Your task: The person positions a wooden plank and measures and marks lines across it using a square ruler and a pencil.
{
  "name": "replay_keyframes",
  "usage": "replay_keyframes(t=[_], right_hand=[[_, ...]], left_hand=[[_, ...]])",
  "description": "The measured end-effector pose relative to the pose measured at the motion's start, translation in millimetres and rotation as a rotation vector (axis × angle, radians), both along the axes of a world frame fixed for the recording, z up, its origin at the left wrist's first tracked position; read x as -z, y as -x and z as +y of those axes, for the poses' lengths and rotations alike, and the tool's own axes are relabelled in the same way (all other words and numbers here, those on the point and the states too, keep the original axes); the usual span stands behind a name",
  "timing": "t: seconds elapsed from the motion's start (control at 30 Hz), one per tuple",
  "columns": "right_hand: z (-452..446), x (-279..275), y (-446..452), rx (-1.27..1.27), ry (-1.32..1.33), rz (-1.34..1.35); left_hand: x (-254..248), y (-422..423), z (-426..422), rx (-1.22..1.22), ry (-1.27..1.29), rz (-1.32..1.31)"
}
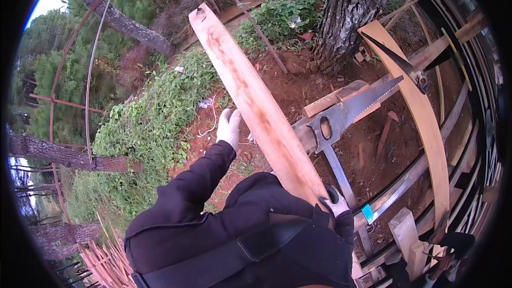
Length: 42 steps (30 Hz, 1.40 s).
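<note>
A long, pale reddish plank (256,109) slants across the view from far left to near right, with a dark knot hole at its far end. At its left edge my left hand (229,128), in a white glove, has its fingers stretched out, close to or touching the wood. My right hand (336,202), in a white glove with dark fingers, grips the plank's near end. Right of the plank, a handsaw (349,112) with a grey handle rests on timber supports. Another saw (408,69), with a dark blade, lies over a yellowish board (426,122).
A tree trunk (352,16) rises behind the supports. Metal bars and a blue-ended piece (367,214) lie near my right hand. Stacked timber (480,144) lines the right side. At lower right another person (448,258) is partly seen. Green plants (154,112) cover the left ground.
</note>
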State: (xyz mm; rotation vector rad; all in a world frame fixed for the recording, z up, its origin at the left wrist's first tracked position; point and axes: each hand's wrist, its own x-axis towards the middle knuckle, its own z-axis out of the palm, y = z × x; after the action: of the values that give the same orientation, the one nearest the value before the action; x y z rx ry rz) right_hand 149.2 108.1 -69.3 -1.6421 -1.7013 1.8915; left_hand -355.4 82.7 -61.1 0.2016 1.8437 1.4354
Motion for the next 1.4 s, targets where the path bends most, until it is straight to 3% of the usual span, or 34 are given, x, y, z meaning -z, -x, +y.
replay_keyframes(t=[0.03, 0.07, 0.1, 0.17, 0.3, 0.37, 0.5, 0.57, 0.6, 0.7, 0.77, 0.83, 1.03, 1.13, 1.3, 1.37, 1.4], right_hand=[[18, -21, 16, -0.219, 0.008, -0.059], [24, -10, 13, -0.234, 0.120, -0.004], [30, -1, 10, -0.248, 0.231, 0.047], [36, -3, 9, -0.258, 0.303, 0.055], [31, 3, 10, -0.222, 0.331, 0.000], [25, -26, 21, -0.163, 0.329, -0.010], [8, -51, 30, -0.191, 0.070, -0.248], [-9, -86, 42, -0.319, -0.169, -0.432], [-20, -97, 47, -0.287, -0.214, -0.470], [-47, -153, 67, -0.175, -0.248, -0.495], [-66, -135, 53, -0.205, -0.312, -0.471], [-77, -130, 47, -0.242, -0.391, -0.449], [-107, -153, 82, -0.087, -0.200, -0.270], [-137, -89, 48, -0.162, -0.270, -0.277], [-206, -60, 79, -0.133, -0.387, -0.317], [-241, -26, 88, -0.088, -0.459, -0.155], [-260, -15, 97, -0.126, -0.488, -0.214]], left_hand=[[-5, 0, 4, -0.006, -0.098, -0.287], [-11, 0, 8, -0.031, -0.151, -0.571], [-7, -12, 20, -0.035, -0.171, -0.572], [7, -34, 34, -0.165, -0.409, -0.815], [21, -39, 48, -0.275, -0.572, -0.794], [27, -34, 48, -0.275, -0.541, -0.861], [29, -30, 43, -0.289, -0.598, -0.845], [26, -34, 33, -0.300, -0.684, -0.709], [28, -34, 29, -0.248, -0.716, -0.619], [41, -44, -5, -0.293, -0.599, -0.686], [27, -48, -20, -0.298, -0.589, -0.628], [24, -45, -36, -0.295, -0.668, -0.841], [-11, -30, -75, -0.284, -0.686, -0.832], [-28, -20, -95, -0.251, -0.662, -0.858], [-18, 4, -144, -0.147, -0.651, -0.912], [-22, 12, -171, -0.085, -0.740, -0.662], [-23, 18, -185, -0.028, -0.771, -0.674]])
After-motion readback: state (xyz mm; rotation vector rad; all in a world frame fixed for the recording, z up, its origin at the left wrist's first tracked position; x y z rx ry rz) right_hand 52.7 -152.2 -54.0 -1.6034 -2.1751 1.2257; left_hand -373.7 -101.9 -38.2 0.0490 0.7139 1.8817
